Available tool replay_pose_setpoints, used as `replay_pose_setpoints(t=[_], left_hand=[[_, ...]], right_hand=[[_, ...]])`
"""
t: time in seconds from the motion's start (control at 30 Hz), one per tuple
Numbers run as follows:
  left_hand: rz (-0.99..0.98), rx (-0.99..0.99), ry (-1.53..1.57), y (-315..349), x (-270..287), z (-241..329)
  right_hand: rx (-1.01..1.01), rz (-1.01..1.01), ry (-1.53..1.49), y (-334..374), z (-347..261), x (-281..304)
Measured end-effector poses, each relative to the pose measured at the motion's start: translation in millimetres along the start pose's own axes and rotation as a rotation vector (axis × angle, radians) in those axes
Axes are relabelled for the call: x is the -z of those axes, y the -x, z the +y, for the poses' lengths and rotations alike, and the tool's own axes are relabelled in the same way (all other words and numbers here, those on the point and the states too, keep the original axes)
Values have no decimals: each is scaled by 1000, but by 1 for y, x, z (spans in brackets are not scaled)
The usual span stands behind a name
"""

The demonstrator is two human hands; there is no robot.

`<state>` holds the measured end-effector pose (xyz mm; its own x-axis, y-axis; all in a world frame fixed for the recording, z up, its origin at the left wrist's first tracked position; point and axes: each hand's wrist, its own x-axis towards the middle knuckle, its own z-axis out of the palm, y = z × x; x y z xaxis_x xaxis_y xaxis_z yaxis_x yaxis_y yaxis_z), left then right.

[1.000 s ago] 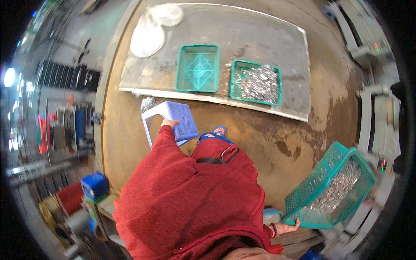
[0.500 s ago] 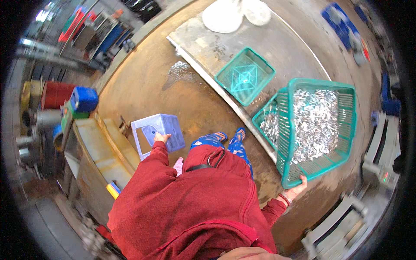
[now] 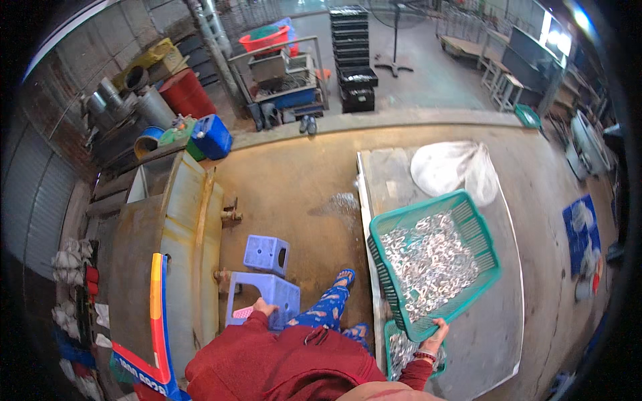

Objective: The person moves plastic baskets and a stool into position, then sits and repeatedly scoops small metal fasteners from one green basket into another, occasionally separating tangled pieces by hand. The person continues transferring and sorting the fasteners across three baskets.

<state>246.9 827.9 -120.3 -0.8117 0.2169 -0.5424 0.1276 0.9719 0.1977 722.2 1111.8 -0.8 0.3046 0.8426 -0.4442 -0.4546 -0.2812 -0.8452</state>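
My left hand [image 3: 265, 307] is closed on the edge of a purple plastic stool [image 3: 286, 299], low on my left side. A smaller purple stool [image 3: 262, 252] stands just beyond it. My right hand [image 3: 435, 336] grips the near corner of a green slatted basket [image 3: 493, 266], which holds many small shiny metal pieces [image 3: 431, 267]. The basket is over the grey slab; whether it rests on something is hidden. Beneath its near end, a second green basket [image 3: 390, 347] with similar pieces shows partly, half covered by my right forearm.
A white sack [image 3: 448, 170] lies on the slab [image 3: 501, 321] beyond the basket. To the left runs a stained metal tank [image 3: 180, 227] with pipe fittings. Blue jugs [image 3: 211, 137], a red drum [image 3: 187, 93] and stacked black crates [image 3: 351, 53] stand farther back. My feet are on wet floor.
My view has swung toward the far end of the room. The full basket now sits over the slab and looks more level. The empty green basket is out of sight; a small purple stool shows.
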Motion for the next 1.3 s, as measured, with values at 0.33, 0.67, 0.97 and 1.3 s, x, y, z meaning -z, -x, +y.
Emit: replay_pose_setpoints(t=[0.33,0.67,0.97,1.3], left_hand=[[52,113,-1,-26,15,26],[-383,196,-312,-74,44,97],[-533,347,87,-142,45,114],[-528,265,131,-165,35,134]], right_hand=[[-205,-29,135,-139,87,-124],[-306,78,255,-295,236,-267],[-264,298,-80,-412,384,-326],[-749,-8,176,-470,456,-292]])
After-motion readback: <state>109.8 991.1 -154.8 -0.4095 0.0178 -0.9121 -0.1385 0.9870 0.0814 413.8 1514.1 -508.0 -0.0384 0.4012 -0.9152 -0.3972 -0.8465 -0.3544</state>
